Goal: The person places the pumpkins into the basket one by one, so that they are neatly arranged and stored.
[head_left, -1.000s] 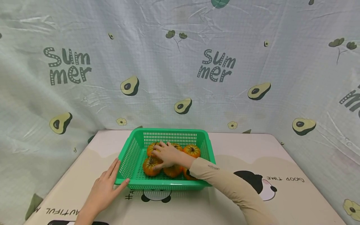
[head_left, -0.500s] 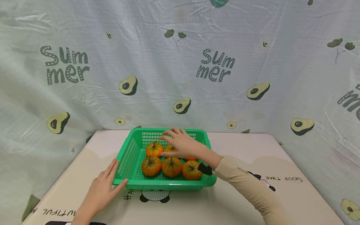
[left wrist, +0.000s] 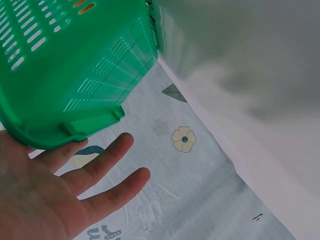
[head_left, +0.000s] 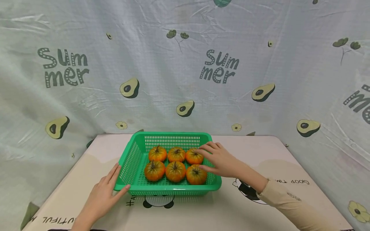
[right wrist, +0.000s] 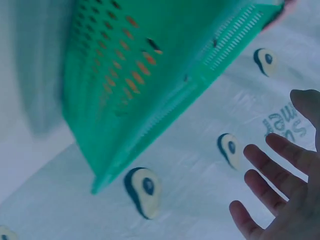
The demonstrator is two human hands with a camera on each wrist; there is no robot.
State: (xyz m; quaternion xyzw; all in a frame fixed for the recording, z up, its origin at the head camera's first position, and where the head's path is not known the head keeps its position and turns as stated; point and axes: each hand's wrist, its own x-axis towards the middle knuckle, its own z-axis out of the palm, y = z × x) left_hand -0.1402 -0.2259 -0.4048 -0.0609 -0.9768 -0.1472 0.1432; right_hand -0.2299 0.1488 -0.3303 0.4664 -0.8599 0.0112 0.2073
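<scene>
A green plastic basket (head_left: 170,188) with slotted walls holds several small orange pumpkins (head_left: 175,172), set in two rows with stems up. At the basket's near left corner, my left hand (head_left: 101,195) lies with fingers along the rim and thumb at the front edge. The left wrist view shows that hand (left wrist: 75,190) with its fingers extended under the rim. My right hand (head_left: 221,160) hovers over the right rim, fingertips overlapping the rightmost pumpkins. In the right wrist view, the right hand (right wrist: 285,185) has spread fingers and holds nothing, apart from the basket wall (right wrist: 120,75).
The basket stands on a pale table (head_left: 245,211) printed with pandas and lettering. Behind and at the sides hangs a light curtain (head_left: 156,64) with avocado and "summer" prints. Inside the basket, the left strip of the floor (head_left: 140,170) is bare.
My right hand has left the pumpkins, lifting and moving right to the basket's right rim. The pumpkins it covered now show in two rows. The left hand stays at its corner.
</scene>
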